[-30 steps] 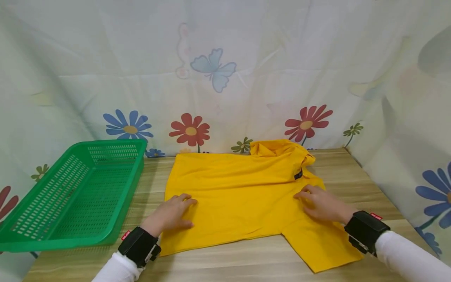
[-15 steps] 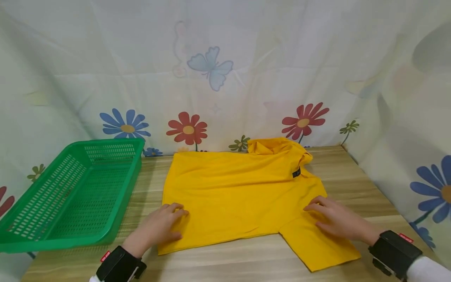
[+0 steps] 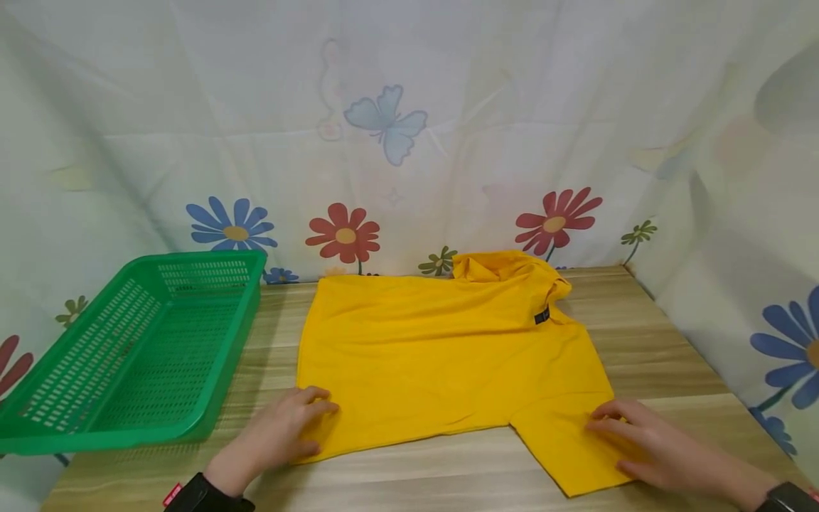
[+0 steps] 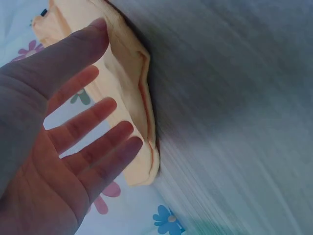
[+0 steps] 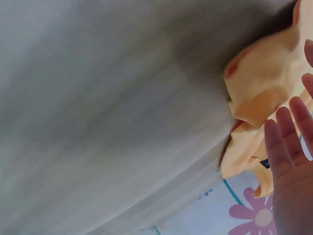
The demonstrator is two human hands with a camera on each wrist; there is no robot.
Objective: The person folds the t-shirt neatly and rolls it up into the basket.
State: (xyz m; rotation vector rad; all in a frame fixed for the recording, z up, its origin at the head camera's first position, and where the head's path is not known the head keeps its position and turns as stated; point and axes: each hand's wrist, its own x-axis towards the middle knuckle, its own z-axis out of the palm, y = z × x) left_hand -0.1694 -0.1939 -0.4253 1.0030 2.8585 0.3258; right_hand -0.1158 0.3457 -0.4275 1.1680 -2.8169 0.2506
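Note:
A yellow short-sleeved T-shirt point(image 3: 422, 355) lies sideways on the wooden table, its hem to the left and one sleeve point(image 3: 569, 448) spread toward the near right. Its collar end is bunched at the back right, where a dark label point(image 3: 542, 315) shows. My left hand point(image 3: 278, 430) is at the shirt's near left corner, fingers spread and loosely bent, holding nothing. Over the sleeve's outer edge is my right hand point(image 3: 659, 444), its fingers extended and nothing in them. In the left wrist view, the palm and fingers point(image 4: 98, 142) show apart from the fabric.
A green perforated plastic basket point(image 3: 220, 370) stands on the left of the table point(image 3: 397, 476). Behind and at the right hangs a pale curtain point(image 3: 461, 178) with printed flowers and a butterfly.
Both hands have drawn back toward the person. The left slid down and left along the shirt; the right moved right and nearer, from the shirt's body to the sleeve. The shirt stays put.

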